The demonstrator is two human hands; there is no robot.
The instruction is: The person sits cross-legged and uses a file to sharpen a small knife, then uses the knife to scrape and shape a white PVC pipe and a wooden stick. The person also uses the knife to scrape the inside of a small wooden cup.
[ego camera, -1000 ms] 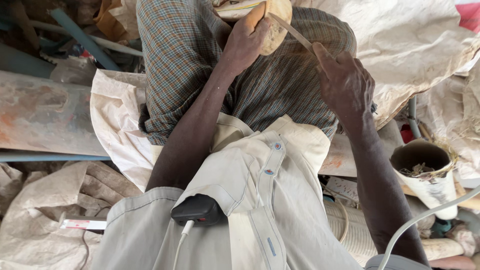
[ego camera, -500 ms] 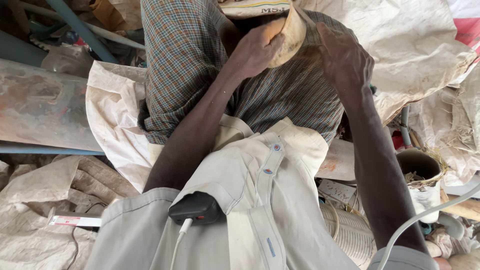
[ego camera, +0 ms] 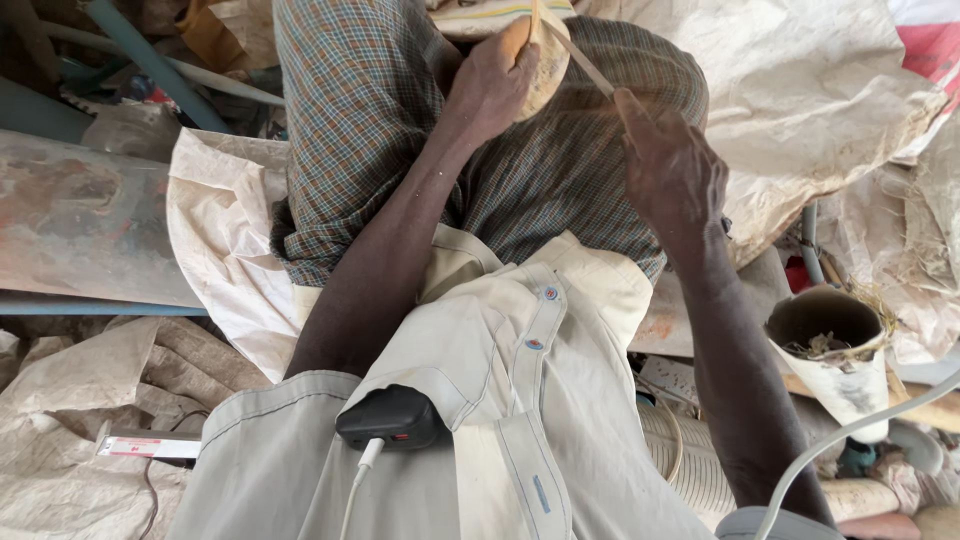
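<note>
Tan wood, a rounded piece [ego camera: 545, 65], sits clenched in our left hand [ego camera: 495, 85] over our checked lap; our right hand's [ego camera: 672, 170] fingers pinch a thin stick [ego camera: 575, 55] against it, shaping unfinished.

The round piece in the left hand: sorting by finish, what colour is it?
Pale tan-yellow round piece, head view.

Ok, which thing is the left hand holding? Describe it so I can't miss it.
Start at the checked cloth over the lap and follow the left forearm up to the left hand. In its grip is a rounded tan wooden piece, the only smooth pale-orange thing there, with a thin stick crossing it.
</note>
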